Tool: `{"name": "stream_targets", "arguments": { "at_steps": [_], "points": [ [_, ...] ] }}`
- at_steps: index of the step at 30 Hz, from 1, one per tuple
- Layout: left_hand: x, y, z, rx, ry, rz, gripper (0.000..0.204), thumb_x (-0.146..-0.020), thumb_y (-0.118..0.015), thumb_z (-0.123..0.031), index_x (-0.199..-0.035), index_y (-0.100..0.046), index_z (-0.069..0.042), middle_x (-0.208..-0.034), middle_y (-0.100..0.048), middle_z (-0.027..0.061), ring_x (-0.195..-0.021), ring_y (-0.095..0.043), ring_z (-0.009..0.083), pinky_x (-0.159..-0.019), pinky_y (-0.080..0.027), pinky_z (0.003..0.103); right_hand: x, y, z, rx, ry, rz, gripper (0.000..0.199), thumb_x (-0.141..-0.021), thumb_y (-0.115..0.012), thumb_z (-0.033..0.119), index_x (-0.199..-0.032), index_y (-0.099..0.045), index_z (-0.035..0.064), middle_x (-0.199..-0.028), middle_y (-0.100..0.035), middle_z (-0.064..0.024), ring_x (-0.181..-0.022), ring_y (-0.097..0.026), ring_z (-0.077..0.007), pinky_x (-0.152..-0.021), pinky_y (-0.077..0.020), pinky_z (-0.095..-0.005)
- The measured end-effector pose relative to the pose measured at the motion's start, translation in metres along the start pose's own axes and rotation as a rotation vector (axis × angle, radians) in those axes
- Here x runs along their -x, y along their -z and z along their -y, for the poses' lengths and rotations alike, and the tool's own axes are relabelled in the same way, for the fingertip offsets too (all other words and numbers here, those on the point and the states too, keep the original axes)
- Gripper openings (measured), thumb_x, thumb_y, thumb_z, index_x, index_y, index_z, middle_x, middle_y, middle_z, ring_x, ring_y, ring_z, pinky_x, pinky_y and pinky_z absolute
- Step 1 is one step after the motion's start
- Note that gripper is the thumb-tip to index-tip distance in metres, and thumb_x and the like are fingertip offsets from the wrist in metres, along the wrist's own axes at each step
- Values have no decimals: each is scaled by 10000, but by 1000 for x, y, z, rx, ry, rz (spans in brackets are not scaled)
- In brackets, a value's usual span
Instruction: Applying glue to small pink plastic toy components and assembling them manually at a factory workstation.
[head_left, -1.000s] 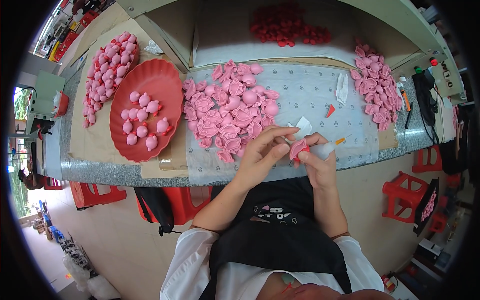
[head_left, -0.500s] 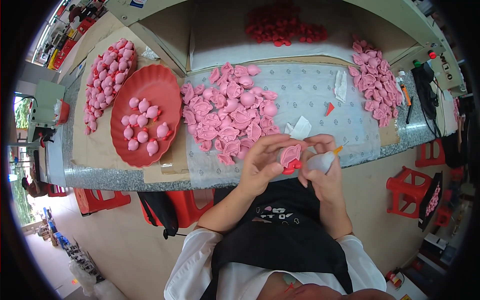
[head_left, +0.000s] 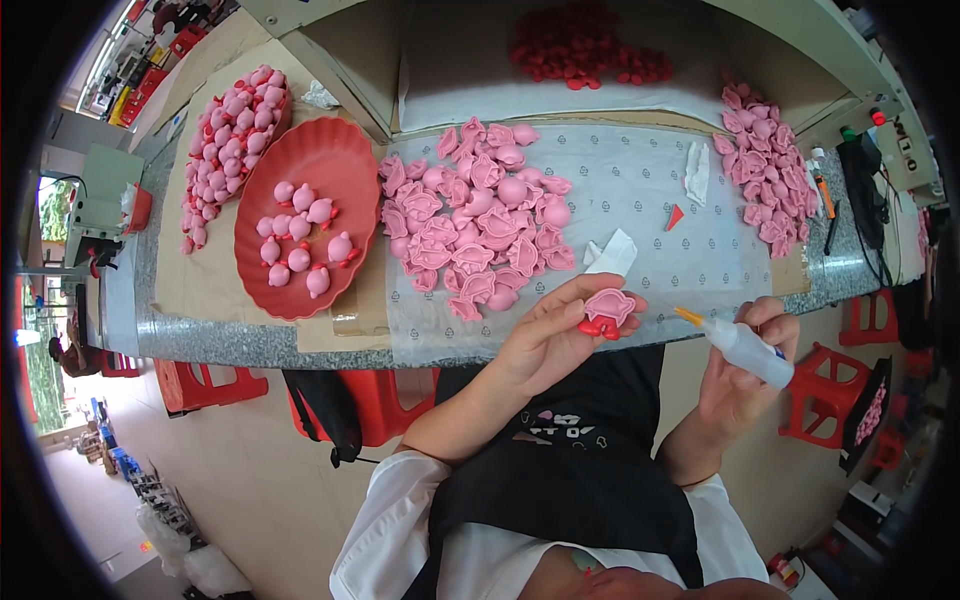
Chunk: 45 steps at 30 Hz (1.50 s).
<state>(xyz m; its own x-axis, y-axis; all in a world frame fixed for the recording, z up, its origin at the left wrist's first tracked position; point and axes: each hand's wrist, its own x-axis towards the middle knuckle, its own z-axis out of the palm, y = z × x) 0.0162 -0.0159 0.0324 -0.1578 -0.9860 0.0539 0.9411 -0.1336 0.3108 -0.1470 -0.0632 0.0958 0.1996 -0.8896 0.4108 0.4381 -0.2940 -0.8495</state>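
Note:
Between the fingertips of my left hand is a small pink molded half-shell with a red piece at its lower edge; its hollow side faces up. My right hand is closed around a translucent squeeze bottle with a thin yellow nozzle. The nozzle points left toward the pink piece, apart from it. Just beyond my left hand lies a folded white paper. A heap of pink shells covers the sheet to the left of it.
At left, a red scalloped tray holds several pink round pieces, beside another pink-and-red pile. Red pieces lie under the shelf. More pink shells sit at right, near a marker and a red triangular scrap.
My right hand has moved right with the bottle, away from my left hand, and the nozzle has swung to point left. My left hand has shifted slightly right, still holding the pink piece.

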Motion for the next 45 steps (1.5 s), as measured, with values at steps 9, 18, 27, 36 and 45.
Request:
{"name": "stream_targets", "arguments": {
  "at_steps": [9,18,27,36,45],
  "points": [
    [1,-1,3,-109,20,25,375,-777,-490,-233,-1089,-425,-33,-1083,-451,193,-998,-451,257,-879,-320,366,7,-21,-1,380,394,56,363,-612,-711,209,-790,-433,57,-703,-425,-52,-528,-394,-99,-420,-365,-184],
    [0,0,2,-107,31,32,368,-777,-496,-226,-1082,-427,-30,-1083,-456,178,-1027,-444,256,-887,-330,371,14,-23,-9,378,363,124,431,-504,-775,143,-779,-452,68,-721,-458,-43,-534,-418,-96,-433,-363,-180],
    [0,1,3,-112,25,28,363,-777,-498,-229,-1076,-431,-35,-1076,-460,167,-1031,-442,248,-884,-330,367,11,-17,-2,349,244,280,534,-410,-796,20,-848,-496,76,-822,-498,-67,-631,-503,-152,-515,-429,-239],
    [0,-1,2,-95,51,7,378,-770,-507,-242,-1077,-430,-35,-1068,-467,180,-1003,-459,249,-880,-331,365,11,-20,-12,419,389,225,436,-516,-772,181,-780,-448,57,-722,-456,-56,-541,-431,-110,-448,-374,-185],
    [-1,0,5,-117,49,-3,392,-761,-520,-252,-1071,-430,-28,-1065,-470,186,-996,-463,244,-882,-331,367,11,-22,-9,371,357,173,419,-513,-764,158,-776,-453,63,-719,-457,-54,-532,-420,-110,-452,-378,-193]
  ]
}}
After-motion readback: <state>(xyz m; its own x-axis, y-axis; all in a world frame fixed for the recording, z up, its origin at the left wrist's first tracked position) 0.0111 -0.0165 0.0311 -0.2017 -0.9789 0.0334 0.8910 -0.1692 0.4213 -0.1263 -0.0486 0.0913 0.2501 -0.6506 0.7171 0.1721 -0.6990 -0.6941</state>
